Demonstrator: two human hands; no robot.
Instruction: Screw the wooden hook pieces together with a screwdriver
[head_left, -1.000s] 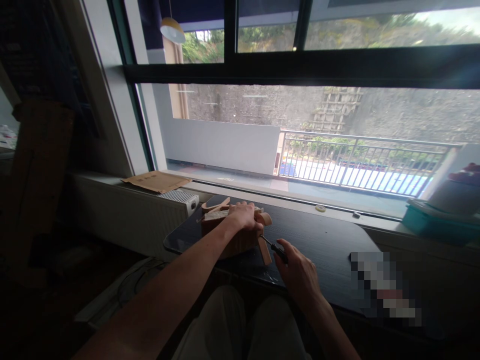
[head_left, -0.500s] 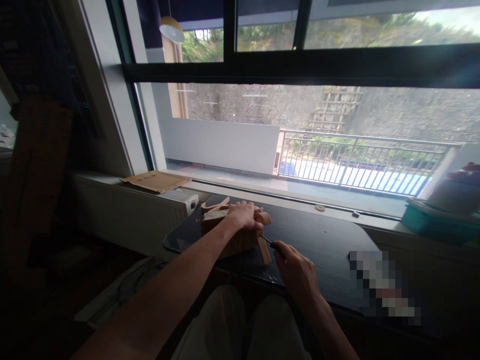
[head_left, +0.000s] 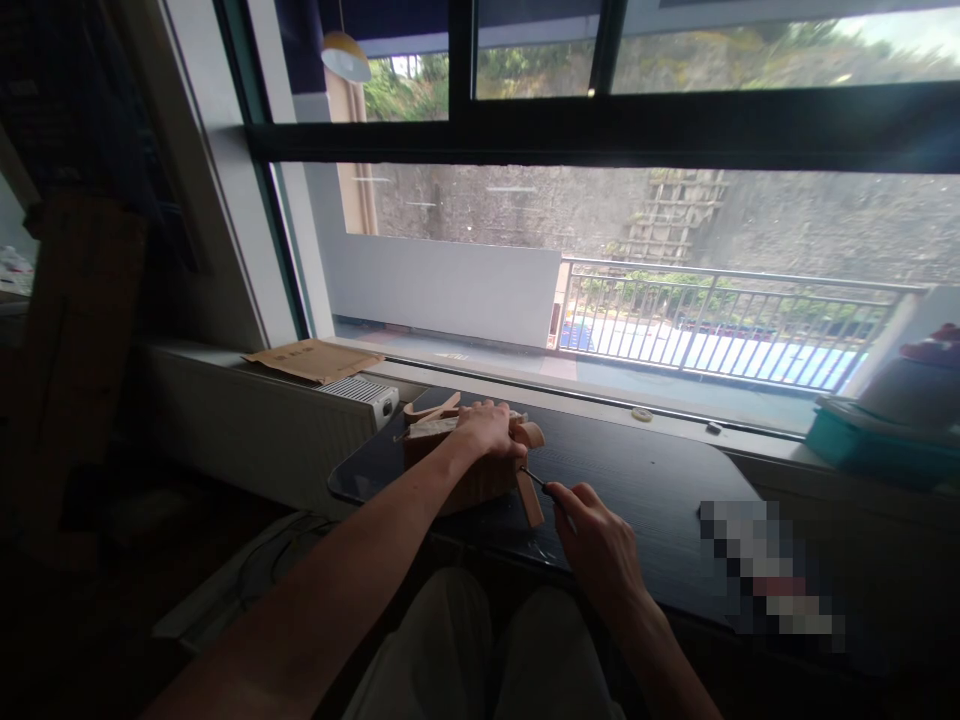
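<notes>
A brown, box-shaped bag [head_left: 459,482], seemingly leather, sits on the dark table [head_left: 630,500] with its tan strap ends curling up and hanging down. Pale material shows along its top. My left hand [head_left: 489,428] grips the bag's top right end, its fingers bent over the far side and partly hidden. In my right hand [head_left: 596,522] is a slim tool with a dark handle and a thin metal shaft [head_left: 534,477]. The tip meets the bag's right end, just above a hanging strap [head_left: 531,498]; its exact shape is too small to make out.
A brown paper envelope [head_left: 311,360] lies on the radiator [head_left: 270,425] at the left. Along the sill are a small ring-shaped roll [head_left: 641,414] and a teal box [head_left: 862,440]. A blurred-out object [head_left: 765,570] lies at the table's right edge.
My right hand and the tool have shifted very slightly, with the tip still at the bag's right end. My left hand holds the same spot.
</notes>
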